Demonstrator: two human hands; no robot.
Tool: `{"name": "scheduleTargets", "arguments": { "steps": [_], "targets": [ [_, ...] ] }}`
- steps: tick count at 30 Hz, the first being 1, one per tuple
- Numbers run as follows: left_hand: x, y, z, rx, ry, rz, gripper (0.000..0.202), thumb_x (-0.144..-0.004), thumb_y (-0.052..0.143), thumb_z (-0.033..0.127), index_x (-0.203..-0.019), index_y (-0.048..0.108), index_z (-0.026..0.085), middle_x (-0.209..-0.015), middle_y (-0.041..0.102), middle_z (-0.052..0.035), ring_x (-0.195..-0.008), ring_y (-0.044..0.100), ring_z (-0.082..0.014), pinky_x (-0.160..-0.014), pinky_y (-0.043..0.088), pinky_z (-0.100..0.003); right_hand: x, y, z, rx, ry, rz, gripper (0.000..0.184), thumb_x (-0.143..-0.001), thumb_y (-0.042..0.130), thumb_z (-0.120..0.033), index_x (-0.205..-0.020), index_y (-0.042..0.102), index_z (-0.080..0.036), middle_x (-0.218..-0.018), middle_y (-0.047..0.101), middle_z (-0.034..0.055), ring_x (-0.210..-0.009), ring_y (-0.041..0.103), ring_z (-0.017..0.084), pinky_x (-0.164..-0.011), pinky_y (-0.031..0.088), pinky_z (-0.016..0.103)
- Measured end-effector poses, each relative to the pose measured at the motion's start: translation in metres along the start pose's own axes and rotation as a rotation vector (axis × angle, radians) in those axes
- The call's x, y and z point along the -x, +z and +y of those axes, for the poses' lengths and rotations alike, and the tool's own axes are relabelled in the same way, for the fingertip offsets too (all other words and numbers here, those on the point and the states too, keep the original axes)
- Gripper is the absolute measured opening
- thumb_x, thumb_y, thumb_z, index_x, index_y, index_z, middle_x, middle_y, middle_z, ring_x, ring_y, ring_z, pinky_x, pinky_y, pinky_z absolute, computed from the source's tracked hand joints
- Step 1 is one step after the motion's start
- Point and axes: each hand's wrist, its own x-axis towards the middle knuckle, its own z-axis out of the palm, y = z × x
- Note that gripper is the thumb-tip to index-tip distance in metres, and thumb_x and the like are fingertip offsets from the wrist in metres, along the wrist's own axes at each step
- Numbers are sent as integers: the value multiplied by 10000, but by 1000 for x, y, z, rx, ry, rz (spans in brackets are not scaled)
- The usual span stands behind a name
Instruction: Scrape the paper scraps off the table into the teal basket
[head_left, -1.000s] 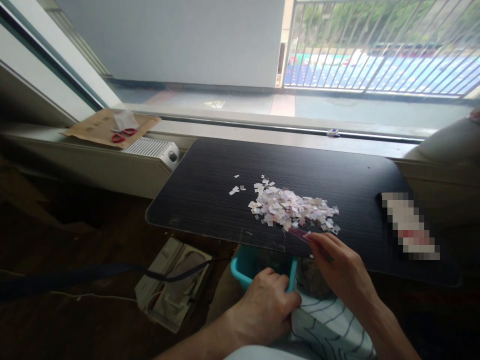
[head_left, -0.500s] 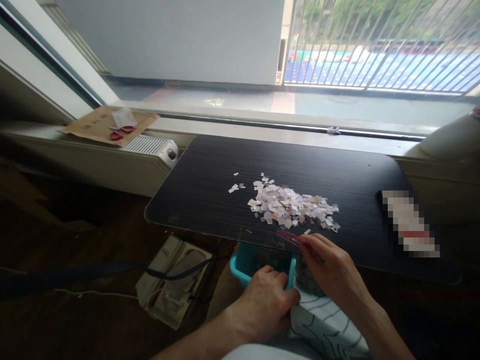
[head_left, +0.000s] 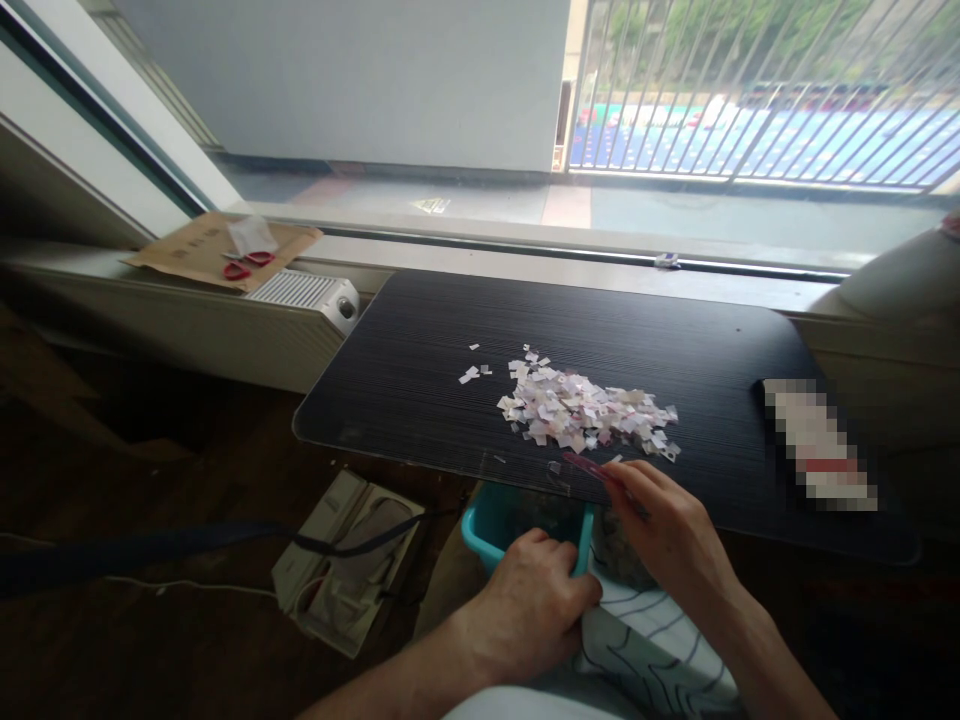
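Observation:
A heap of small pale cut pieces, some with pinkish print, lies on the dark table. My right hand is closed at the near table edge, pinching a thin pink see-through strip between thumb and fingers. Its free end points left, just in front of the heap. Below the edge, my left hand is wrapped over the near right rim of a turquoise bin. What lies inside the bin is dark and hard to make out.
Scissors with red handles rest on a brown envelope on the left sill, near a white radiator. A blurred-out flat object lies on the table's right. An open pale box stands low left; a dark strap crosses there.
My right hand has shifted slightly right with the pink strip, whose free end has moved right and slightly up. A small clear scrap now shows at the near table edge. My left hand stays put.

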Motion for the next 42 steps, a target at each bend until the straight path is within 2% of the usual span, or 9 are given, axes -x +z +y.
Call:
{"name": "scheduleTargets", "arguments": {
  "steps": [8,10,16,21,26,30,35,39,42],
  "targets": [
    [2,4,0,-12,-15,13,124,-838,602,314,-882,616,199,-802,576,-46,-759,544,-216,-734,420,-348,13,5,-25,-166,-33,-211,221,-928,443,-167,-1000,646,-213,-907,669,45,-800,640,151,-714,513,250],
    [3,5,1,-16,-21,26,110,-829,606,306,-868,614,203,-804,578,-43,-750,540,-214,-720,419,-343,14,-2,-20,-177,-7,-184,203,-934,451,-183,-1010,637,-212,-916,662,41,-807,637,147,-720,507,244],
    [6,4,1,-13,-47,60,56,-819,608,257,-828,616,203,-762,549,-35,-724,519,-208,-700,413,-330,15,-27,22,10,160,85,178,-934,487,-267,-1020,630,-204,-912,660,50,-761,631,160,-701,485,270],
    [9,7,-3,14,-87,77,57,-786,619,193,-843,619,199,-777,536,-32,-741,510,-208,-706,408,-325,28,-34,29,26,156,25,173,-934,472,-265,-983,628,-207,-848,655,34,-713,627,150,-665,480,259],
    [15,12,-8,53,-154,113,91,-777,623,162,-852,617,213,-801,534,-25,-770,502,-211,-713,394,-324,48,-47,27,8,161,-117,122,-904,511,-251,-909,631,-228,-760,636,-4,-646,609,130,-591,466,231],
    [17,14,-10,78,-176,122,117,-786,629,152,-881,628,221,-814,539,-22,-783,502,-209,-712,382,-321,53,-50,35,-40,191,-72,126,-907,520,-267,-938,633,-219,-790,644,-2,-676,620,124,-622,482,216],
    [14,14,-11,72,-178,124,117,-785,635,146,-875,635,220,-811,542,-21,-776,500,-209,-702,374,-322,38,-41,31,-125,165,-80,156,-928,499,-269,-969,642,-223,-847,650,9,-730,627,126,-656,479,213],
    [14,14,-9,68,-176,121,96,-779,639,160,-858,629,213,-797,540,-21,-754,499,-205,-691,374,-321,6,-24,22,-146,144,11,192,-937,477,-263,-996,649,-199,-883,650,32,-749,620,140,-691,470,238],
    [16,13,-8,74,-180,123,77,-782,639,166,-843,620,209,-793,537,-21,-753,503,-206,-695,375,-322,-13,-13,20,-114,140,3,201,-932,477,-248,-995,658,-186,-876,653,36,-738,614,149,-698,461,257]
  ]
}}
